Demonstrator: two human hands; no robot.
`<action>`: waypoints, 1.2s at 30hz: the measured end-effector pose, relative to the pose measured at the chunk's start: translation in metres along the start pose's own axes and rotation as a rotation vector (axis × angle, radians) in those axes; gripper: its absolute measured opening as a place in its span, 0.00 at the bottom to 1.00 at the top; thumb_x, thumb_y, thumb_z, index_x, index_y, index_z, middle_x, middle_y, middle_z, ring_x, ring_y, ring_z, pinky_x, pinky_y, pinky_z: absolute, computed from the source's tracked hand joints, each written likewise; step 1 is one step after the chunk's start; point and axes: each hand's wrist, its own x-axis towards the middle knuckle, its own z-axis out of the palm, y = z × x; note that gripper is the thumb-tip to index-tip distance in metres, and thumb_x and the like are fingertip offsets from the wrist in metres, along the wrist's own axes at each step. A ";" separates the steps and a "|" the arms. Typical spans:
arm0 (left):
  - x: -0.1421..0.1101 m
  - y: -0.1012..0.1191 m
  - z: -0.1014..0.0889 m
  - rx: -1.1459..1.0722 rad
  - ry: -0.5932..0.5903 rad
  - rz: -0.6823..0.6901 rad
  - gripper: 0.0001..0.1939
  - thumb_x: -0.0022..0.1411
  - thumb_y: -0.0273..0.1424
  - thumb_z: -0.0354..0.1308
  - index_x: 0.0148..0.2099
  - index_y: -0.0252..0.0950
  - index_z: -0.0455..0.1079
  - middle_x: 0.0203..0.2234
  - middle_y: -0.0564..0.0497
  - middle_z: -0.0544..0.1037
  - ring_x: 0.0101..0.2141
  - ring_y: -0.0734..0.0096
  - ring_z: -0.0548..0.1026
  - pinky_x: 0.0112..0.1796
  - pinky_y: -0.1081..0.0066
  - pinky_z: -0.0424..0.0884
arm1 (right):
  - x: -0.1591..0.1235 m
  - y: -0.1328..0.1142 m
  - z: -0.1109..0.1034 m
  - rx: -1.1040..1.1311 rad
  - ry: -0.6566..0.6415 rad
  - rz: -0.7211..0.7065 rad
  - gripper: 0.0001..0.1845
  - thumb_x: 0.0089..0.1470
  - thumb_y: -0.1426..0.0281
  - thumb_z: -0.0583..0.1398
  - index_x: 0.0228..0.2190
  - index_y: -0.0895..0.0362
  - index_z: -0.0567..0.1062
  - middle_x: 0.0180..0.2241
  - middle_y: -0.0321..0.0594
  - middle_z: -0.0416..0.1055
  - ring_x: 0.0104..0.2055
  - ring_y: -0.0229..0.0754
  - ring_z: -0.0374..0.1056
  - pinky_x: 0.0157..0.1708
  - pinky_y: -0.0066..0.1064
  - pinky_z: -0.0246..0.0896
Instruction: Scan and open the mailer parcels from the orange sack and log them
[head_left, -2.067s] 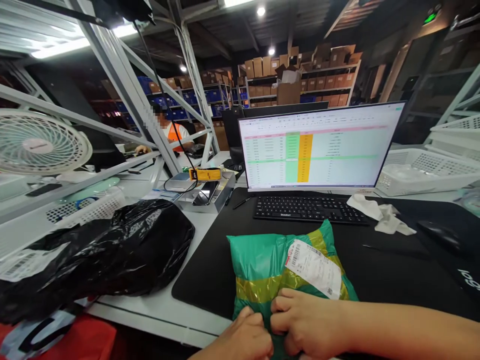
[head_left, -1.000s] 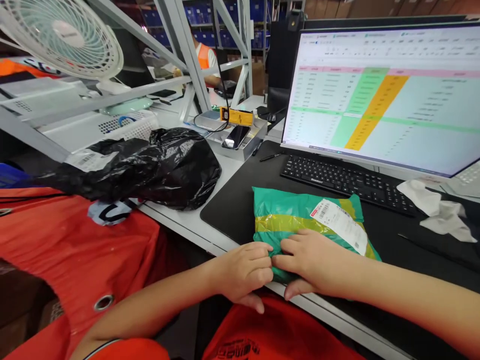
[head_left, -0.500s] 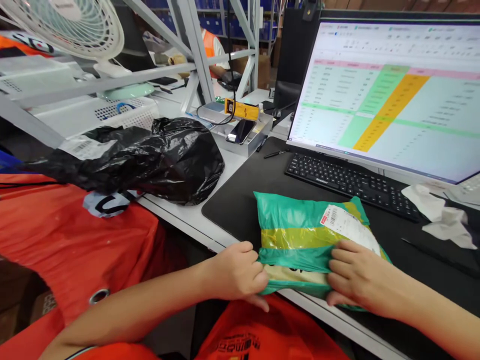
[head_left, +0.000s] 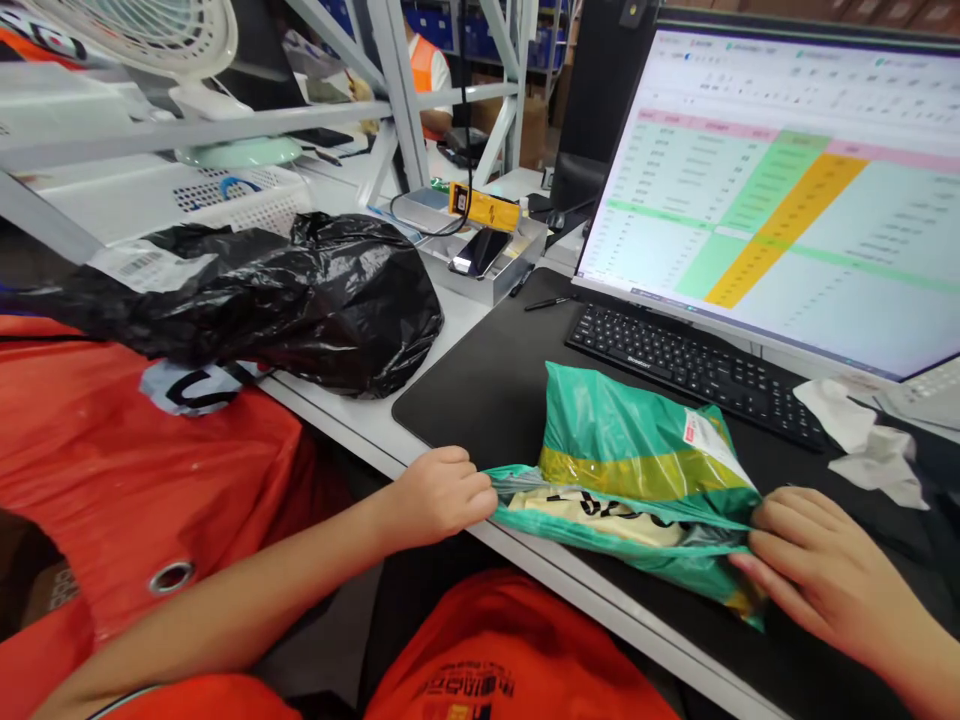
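Note:
A green plastic mailer (head_left: 637, 445) with yellow tape and a white shipping label lies on the black desk mat (head_left: 487, 385) near the desk's front edge. Its near end is torn wide, and a cream item (head_left: 592, 512) with black print shows inside. My left hand (head_left: 439, 492) is closed, pinching the mailer's left torn corner. My right hand (head_left: 814, 565) grips the right torn edge with curled fingers. Both hands hold the opening stretched apart.
A black keyboard (head_left: 697, 365) and a monitor (head_left: 787, 190) showing a spreadsheet stand behind the mailer. A black plastic bag (head_left: 300, 300) lies at left, over an orange sack (head_left: 135, 450). Crumpled white tissue (head_left: 862, 430) sits at right. A fan, white baskets and a co-worker are farther back.
My hands began together at the mailer's near edge, then moved apart sideways. The mailer tore open along that edge, its far end tilted up, and the cream item inside came into view.

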 end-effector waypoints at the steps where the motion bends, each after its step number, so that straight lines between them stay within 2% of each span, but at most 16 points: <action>1: 0.001 0.005 -0.001 0.014 0.004 -0.030 0.15 0.69 0.22 0.47 0.30 0.38 0.67 0.20 0.56 0.67 0.22 0.73 0.61 0.34 0.69 0.64 | 0.006 -0.005 -0.003 0.021 0.036 0.038 0.12 0.68 0.66 0.56 0.31 0.56 0.71 0.37 0.42 0.65 0.41 0.46 0.63 0.45 0.42 0.56; 3: 0.000 0.018 -0.003 0.029 0.046 -0.099 0.10 0.68 0.22 0.51 0.37 0.39 0.71 0.25 0.56 0.73 0.29 0.73 0.69 0.48 0.67 0.67 | 0.022 -0.018 -0.013 0.072 0.118 0.068 0.07 0.67 0.66 0.58 0.38 0.56 0.73 0.48 0.46 0.65 0.50 0.49 0.63 0.49 0.41 0.57; 5: -0.004 0.035 -0.002 0.030 0.107 -0.173 0.09 0.67 0.23 0.54 0.41 0.41 0.72 0.32 0.55 0.78 0.38 0.72 0.73 0.60 0.61 0.60 | 0.043 -0.035 -0.023 0.147 0.155 0.033 0.07 0.67 0.69 0.57 0.44 0.56 0.73 0.53 0.47 0.63 0.55 0.48 0.62 0.52 0.38 0.59; 6: -0.007 0.044 0.000 0.025 0.138 -0.201 0.09 0.67 0.23 0.54 0.40 0.41 0.73 0.35 0.55 0.79 0.41 0.72 0.73 0.63 0.60 0.56 | 0.056 -0.046 -0.026 0.201 0.140 -0.010 0.09 0.67 0.71 0.56 0.47 0.56 0.72 0.53 0.47 0.64 0.55 0.47 0.62 0.53 0.37 0.60; 8: -0.014 0.060 0.008 0.015 0.189 -0.235 0.09 0.67 0.23 0.53 0.37 0.40 0.73 0.37 0.54 0.80 0.43 0.72 0.73 0.66 0.60 0.53 | 0.085 -0.068 -0.025 0.309 0.038 -0.133 0.12 0.68 0.75 0.53 0.51 0.57 0.70 0.51 0.46 0.66 0.54 0.44 0.63 0.54 0.35 0.62; 11: -0.024 0.075 0.021 -0.007 0.239 -0.238 0.10 0.66 0.23 0.54 0.33 0.39 0.72 0.38 0.53 0.81 0.44 0.72 0.73 0.65 0.62 0.56 | 0.125 -0.099 -0.001 0.307 -0.252 -0.289 0.13 0.66 0.79 0.53 0.48 0.59 0.72 0.44 0.42 0.70 0.44 0.42 0.68 0.47 0.34 0.68; 13: -0.031 0.079 0.027 -0.017 0.246 -0.226 0.10 0.66 0.23 0.54 0.32 0.39 0.71 0.38 0.53 0.81 0.44 0.72 0.73 0.64 0.63 0.58 | 0.144 -0.116 0.022 0.162 -0.412 -0.271 0.12 0.61 0.81 0.57 0.45 0.60 0.74 0.40 0.42 0.71 0.39 0.44 0.68 0.40 0.35 0.71; 15: -0.037 0.081 0.030 -0.020 0.241 -0.230 0.11 0.66 0.23 0.54 0.31 0.39 0.70 0.37 0.54 0.81 0.44 0.72 0.74 0.63 0.64 0.59 | 0.156 -0.128 0.042 -0.009 -0.456 -0.216 0.15 0.57 0.79 0.60 0.47 0.63 0.75 0.42 0.47 0.71 0.40 0.47 0.68 0.36 0.35 0.72; 19: -0.044 0.081 0.031 -0.018 0.285 -0.335 0.13 0.68 0.22 0.51 0.31 0.39 0.69 0.31 0.55 0.80 0.42 0.74 0.74 0.62 0.63 0.61 | 0.169 -0.144 0.057 -0.253 -0.401 -0.165 0.29 0.58 0.68 0.63 0.57 0.69 0.70 0.55 0.59 0.65 0.50 0.57 0.65 0.43 0.41 0.73; 22: -0.040 0.077 0.035 -0.029 0.386 -0.319 0.14 0.68 0.22 0.51 0.30 0.39 0.68 0.29 0.55 0.80 0.41 0.73 0.75 0.60 0.63 0.63 | 0.176 -0.151 0.053 -0.357 -0.421 -0.117 0.29 0.59 0.68 0.61 0.60 0.66 0.68 0.59 0.59 0.62 0.52 0.58 0.64 0.45 0.44 0.73; 25: -0.030 0.065 0.036 -0.076 0.512 -0.228 0.13 0.67 0.23 0.52 0.29 0.39 0.68 0.31 0.53 0.81 0.44 0.72 0.76 0.58 0.63 0.69 | 0.179 -0.147 0.038 -0.399 -0.381 -0.048 0.23 0.61 0.76 0.57 0.58 0.65 0.70 0.58 0.57 0.64 0.51 0.56 0.66 0.45 0.42 0.73; 27: -0.022 0.057 0.034 -0.129 0.557 -0.138 0.12 0.65 0.23 0.55 0.29 0.39 0.69 0.35 0.51 0.82 0.47 0.70 0.76 0.56 0.63 0.71 | 0.179 -0.137 0.025 -0.342 -0.378 0.019 0.20 0.61 0.79 0.56 0.55 0.62 0.73 0.55 0.52 0.68 0.50 0.52 0.67 0.42 0.36 0.72; 29: -0.013 0.052 0.029 -0.202 0.530 -0.043 0.10 0.64 0.24 0.57 0.29 0.39 0.70 0.39 0.50 0.82 0.47 0.69 0.77 0.57 0.63 0.72 | 0.177 -0.126 0.012 -0.246 -0.404 0.098 0.15 0.61 0.80 0.58 0.47 0.57 0.77 0.48 0.45 0.73 0.48 0.48 0.68 0.38 0.31 0.70; 31: -0.004 0.050 0.023 -0.254 0.468 0.025 0.10 0.63 0.24 0.58 0.28 0.39 0.69 0.37 0.50 0.82 0.42 0.70 0.78 0.57 0.63 0.72 | 0.175 -0.115 0.004 -0.179 -0.392 0.152 0.12 0.60 0.81 0.59 0.39 0.55 0.79 0.40 0.40 0.75 0.45 0.46 0.69 0.36 0.29 0.66; 33: 0.004 0.050 0.019 -0.251 0.449 0.069 0.13 0.64 0.24 0.56 0.26 0.38 0.67 0.34 0.52 0.81 0.36 0.72 0.76 0.56 0.64 0.72 | 0.173 -0.109 0.000 -0.180 -0.308 0.160 0.13 0.58 0.83 0.58 0.35 0.55 0.79 0.35 0.38 0.75 0.40 0.45 0.70 0.33 0.30 0.63; 36: 0.013 0.045 0.021 -0.182 0.391 0.021 0.15 0.66 0.25 0.52 0.25 0.38 0.63 0.25 0.53 0.76 0.27 0.73 0.72 0.43 0.68 0.76 | 0.163 -0.101 -0.008 -0.219 0.008 0.107 0.14 0.59 0.82 0.53 0.35 0.57 0.78 0.31 0.38 0.74 0.33 0.44 0.71 0.29 0.32 0.59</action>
